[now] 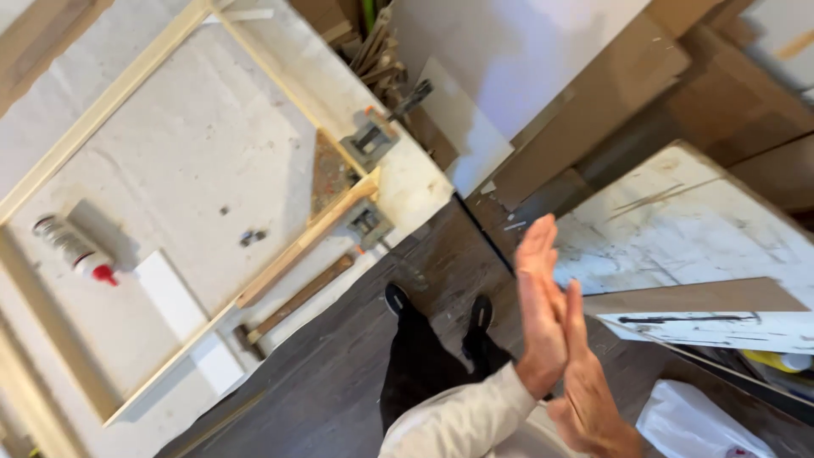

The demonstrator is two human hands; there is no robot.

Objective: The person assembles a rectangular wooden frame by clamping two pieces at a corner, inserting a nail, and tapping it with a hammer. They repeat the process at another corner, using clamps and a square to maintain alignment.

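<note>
While the left hand and right hand press flat together, fingers straight, empty, the wooden frame at nine o'clock runs off-view.

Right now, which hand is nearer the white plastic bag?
Right. The right hand lies just beside the white plastic bag; the left hand, pressed flat against the right, is on its far side.

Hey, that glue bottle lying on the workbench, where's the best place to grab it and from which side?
Take the glue bottle around its white, labelled body, not the red cap. It lies flat on the workbench inside the wooden frame, so coming from above with fingers across its width probably suits best. Neither the left hand nor the right hand is near it.
</note>
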